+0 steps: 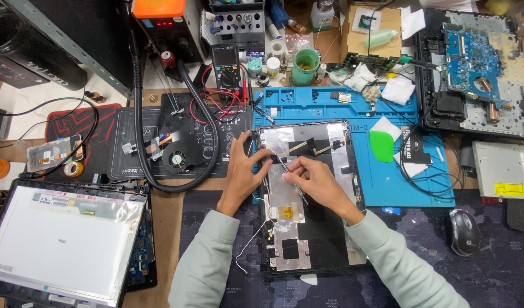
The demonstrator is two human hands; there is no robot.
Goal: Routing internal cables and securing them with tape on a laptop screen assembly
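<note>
A black laptop lid shell with silver foil patches lies in front of me, partly on a blue work mat. My left hand rests on the shell's left edge, fingers pinching a thin cable near the foil. My right hand holds a slim metal tool, like tweezers, its tip against the foil close to the left fingers. A white wire trails from the shell's left side.
A bare display panel lies at the lower left. A fan and black hose lie on a dark mat, a multimeter behind. An open laptop base, optical drive, mouse and green pry card are right.
</note>
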